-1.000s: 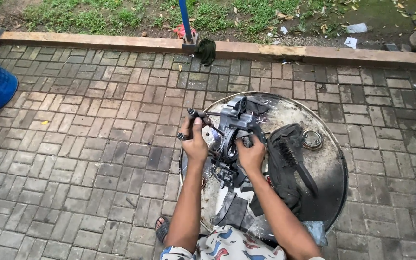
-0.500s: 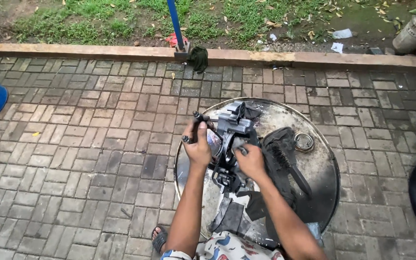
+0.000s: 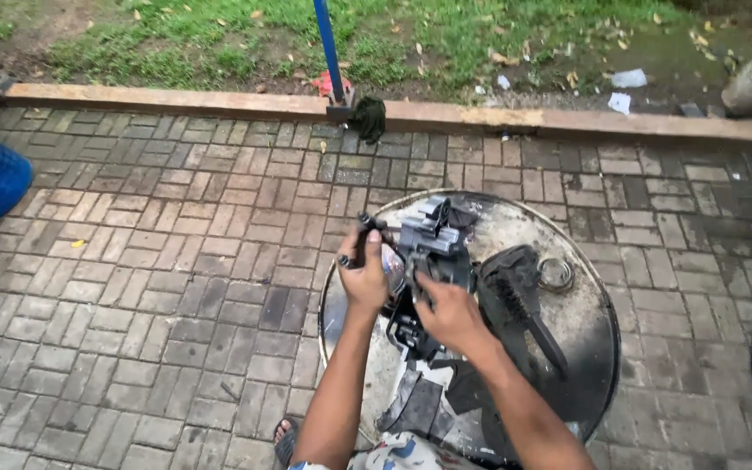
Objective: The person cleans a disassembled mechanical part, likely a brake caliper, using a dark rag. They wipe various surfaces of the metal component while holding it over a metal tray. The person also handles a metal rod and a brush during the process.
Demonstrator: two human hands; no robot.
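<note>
Worktop: round drum top (image 3: 585, 348) is carrying the grey metal assembly (image 3: 433, 248).
Change: assembly is being turned slightly since a second ago.
Left hand (image 3: 364, 280): clenched on dark handle (image 3: 360, 235).
Right hand (image 3: 450, 315): gripping assembly's underside.

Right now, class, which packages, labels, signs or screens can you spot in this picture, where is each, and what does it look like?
No signs, screens or readable labels are in view.
White litter scraps: on the grass beyond the kerb, upper right; flat, crumpled, perhaps wrappers.
Red scrap: at the foot of the blue pole; small, crumpled, kind unclear.
</note>
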